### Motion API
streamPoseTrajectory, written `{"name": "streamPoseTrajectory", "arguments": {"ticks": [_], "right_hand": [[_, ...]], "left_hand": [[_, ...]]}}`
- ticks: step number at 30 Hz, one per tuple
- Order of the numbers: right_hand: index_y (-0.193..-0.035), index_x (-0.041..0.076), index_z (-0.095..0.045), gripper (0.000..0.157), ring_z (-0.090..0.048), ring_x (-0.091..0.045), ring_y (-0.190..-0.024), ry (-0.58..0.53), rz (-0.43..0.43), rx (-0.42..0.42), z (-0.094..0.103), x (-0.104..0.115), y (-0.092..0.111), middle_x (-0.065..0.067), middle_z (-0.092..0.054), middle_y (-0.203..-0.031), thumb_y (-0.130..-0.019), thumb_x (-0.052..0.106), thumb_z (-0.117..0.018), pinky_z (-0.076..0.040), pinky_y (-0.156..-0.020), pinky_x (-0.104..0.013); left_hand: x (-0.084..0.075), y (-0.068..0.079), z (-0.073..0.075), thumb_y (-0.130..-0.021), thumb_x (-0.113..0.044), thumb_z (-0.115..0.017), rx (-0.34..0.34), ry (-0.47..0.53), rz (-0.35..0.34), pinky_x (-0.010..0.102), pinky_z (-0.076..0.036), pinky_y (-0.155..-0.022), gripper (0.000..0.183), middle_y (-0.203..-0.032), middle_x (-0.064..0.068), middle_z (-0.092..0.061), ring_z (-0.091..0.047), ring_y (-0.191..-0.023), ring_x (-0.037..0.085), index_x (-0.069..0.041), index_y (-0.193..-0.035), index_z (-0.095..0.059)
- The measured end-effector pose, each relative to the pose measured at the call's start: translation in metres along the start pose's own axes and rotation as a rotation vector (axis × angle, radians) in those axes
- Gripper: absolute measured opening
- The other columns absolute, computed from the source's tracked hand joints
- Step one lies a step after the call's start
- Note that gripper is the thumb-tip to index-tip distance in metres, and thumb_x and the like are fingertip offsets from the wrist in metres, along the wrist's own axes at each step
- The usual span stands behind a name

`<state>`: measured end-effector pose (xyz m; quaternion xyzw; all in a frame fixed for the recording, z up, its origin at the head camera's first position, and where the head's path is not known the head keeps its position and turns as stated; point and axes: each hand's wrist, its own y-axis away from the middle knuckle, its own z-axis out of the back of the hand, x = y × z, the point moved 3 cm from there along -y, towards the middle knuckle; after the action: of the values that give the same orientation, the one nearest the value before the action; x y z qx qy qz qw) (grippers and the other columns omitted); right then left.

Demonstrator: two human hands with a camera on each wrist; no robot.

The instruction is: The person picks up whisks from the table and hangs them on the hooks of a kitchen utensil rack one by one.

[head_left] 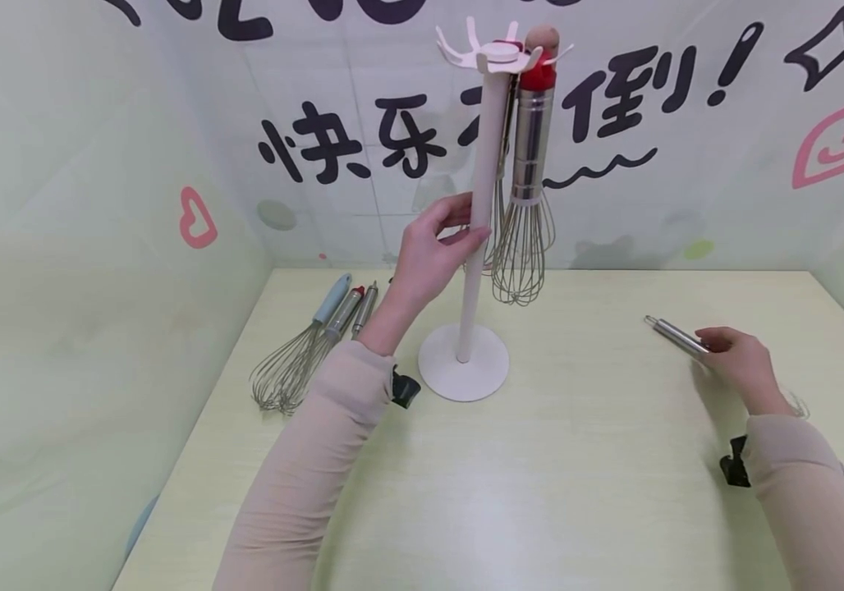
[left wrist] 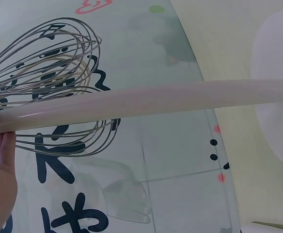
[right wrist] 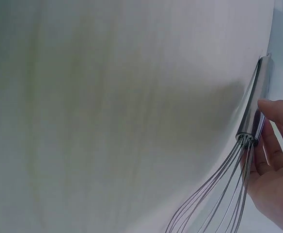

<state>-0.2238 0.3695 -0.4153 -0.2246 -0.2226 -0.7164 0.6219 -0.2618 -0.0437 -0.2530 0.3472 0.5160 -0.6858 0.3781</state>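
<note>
My left hand [head_left: 437, 250] grips the pole of a white stand [head_left: 472, 271] about halfway up, thumb in front and fingers behind. Two whisks hang from hooks on the stand's right side; the nearer whisk [head_left: 533, 144] has a steel handle with a red collar, and the other is partly hidden behind the pole. In the left wrist view, their wire loops [left wrist: 59, 63] show beyond the pole. At the right of the table, my right hand [head_left: 743, 369] pinches a steel whisk [right wrist: 258, 97] by its handle, its wires pointing back toward me.
Several whisks lie side by side on the table's left, one with a light blue handle [head_left: 332, 300]; my left forearm partly covers them. The stand's round base [head_left: 437, 361] rests on the pale table [head_left: 540, 476]. A printed sheet [head_left: 304, 222] walls the back and sides.
</note>
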Motion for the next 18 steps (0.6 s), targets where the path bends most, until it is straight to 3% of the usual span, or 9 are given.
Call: {"name": "streamPoseTrajectory", "arguments": {"ticks": [15,18], "right_hand": [[-0.126,-0.011,-0.050,0.045,-0.055,-0.016,-0.083,0.022,-0.006,0.051,-0.0047,0.0000,-0.0018,-0.037,-0.053,-0.118,-0.085,0.005,-0.061,-0.039,-0.069,-0.025],[-0.125,-0.012,-0.051,0.045,-0.054,-0.014,-0.082,0.025,-0.002,0.041,-0.0048,0.0010,-0.0013,-0.038,-0.054,-0.117,-0.085,0.004,-0.062,-0.040,-0.068,-0.024]], "left_hand": [[-0.0002,0.0000,-0.0003,-0.087,-0.003,-0.066,-0.004,0.012,0.005,0.022,-0.055,-0.094,0.042,-0.121,0.019,-0.061,-0.061,-0.112,0.027,0.002,-0.128,-0.056],[-0.0001,0.0000,-0.0004,-0.087,-0.003,-0.066,-0.003,0.012,0.005,0.022,-0.055,-0.094,0.042,-0.121,0.019,-0.061,-0.061,-0.112,0.027,0.003,-0.128,-0.055]]}}
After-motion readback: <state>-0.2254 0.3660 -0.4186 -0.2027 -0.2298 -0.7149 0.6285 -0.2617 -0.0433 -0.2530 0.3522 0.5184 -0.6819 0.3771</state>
